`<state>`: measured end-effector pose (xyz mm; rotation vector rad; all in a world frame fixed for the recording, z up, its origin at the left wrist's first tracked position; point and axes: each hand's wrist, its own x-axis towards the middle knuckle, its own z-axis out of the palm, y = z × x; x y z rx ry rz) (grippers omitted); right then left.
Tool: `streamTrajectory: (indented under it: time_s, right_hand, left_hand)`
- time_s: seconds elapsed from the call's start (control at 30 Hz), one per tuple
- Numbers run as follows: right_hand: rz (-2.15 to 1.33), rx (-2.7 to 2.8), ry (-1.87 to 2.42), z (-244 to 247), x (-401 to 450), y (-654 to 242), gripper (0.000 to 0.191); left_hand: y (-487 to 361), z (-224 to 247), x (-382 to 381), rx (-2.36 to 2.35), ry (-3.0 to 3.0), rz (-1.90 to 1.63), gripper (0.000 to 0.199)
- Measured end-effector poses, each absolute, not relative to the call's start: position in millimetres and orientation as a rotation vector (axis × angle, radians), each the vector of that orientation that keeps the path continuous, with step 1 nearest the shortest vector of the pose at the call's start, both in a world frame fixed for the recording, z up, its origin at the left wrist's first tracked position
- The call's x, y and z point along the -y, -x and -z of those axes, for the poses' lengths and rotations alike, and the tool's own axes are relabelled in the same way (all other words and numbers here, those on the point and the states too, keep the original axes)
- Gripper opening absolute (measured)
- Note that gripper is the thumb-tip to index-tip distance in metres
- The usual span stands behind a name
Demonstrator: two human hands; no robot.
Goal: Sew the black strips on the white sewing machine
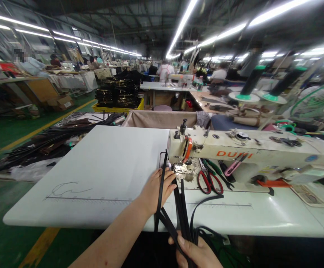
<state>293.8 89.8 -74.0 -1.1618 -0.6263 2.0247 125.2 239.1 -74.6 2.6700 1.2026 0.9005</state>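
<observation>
While the cream-coloured industrial sewing machine [248, 152] stands on the white worktable [100, 175], several long, narrow black straps [182, 208] run from just under its needle end back toward the near table edge and droop over it. The left hand [158, 188] lies flat and nearly fully open just in front of the machine's presser foot [181, 169], fingers spread, pressing one strap down against the tabletop rather than gripping it. The right hand [197, 253], below the near edge of the table and in line with the needle end, is closed around the gathered bundle of straps, thumb on top.

These straps look light, thin and limp: they curl and loop where they hang free, so they probably twist or slide sideways unless kept taut. Their surface seems smooth, possibly slick. A sound hold would be a flat palm close to the foot plus a pinch on the loose tails.

Red-handled scissors [210, 182] lie just right of the presser foot, beneath the machine arm.
</observation>
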Motion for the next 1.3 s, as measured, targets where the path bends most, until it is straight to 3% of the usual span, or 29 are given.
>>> streamTrajectory:
  time_s: [1.03, 1.3]
  right_hand:
    - [-2.028, 0.575, 1.183, 83.2, -108.8, -287.4, 0.067]
    - [-1.999, 0.602, 1.189, 73.1, -105.4, -288.3, 0.062]
  left_hand:
    - [-130.4, 72.1, -230.3, -1.317, -2.745, -0.844, 0.034]
    - [-131.2, 67.6, -229.9, -1.317, -2.753, -0.821, 0.034]
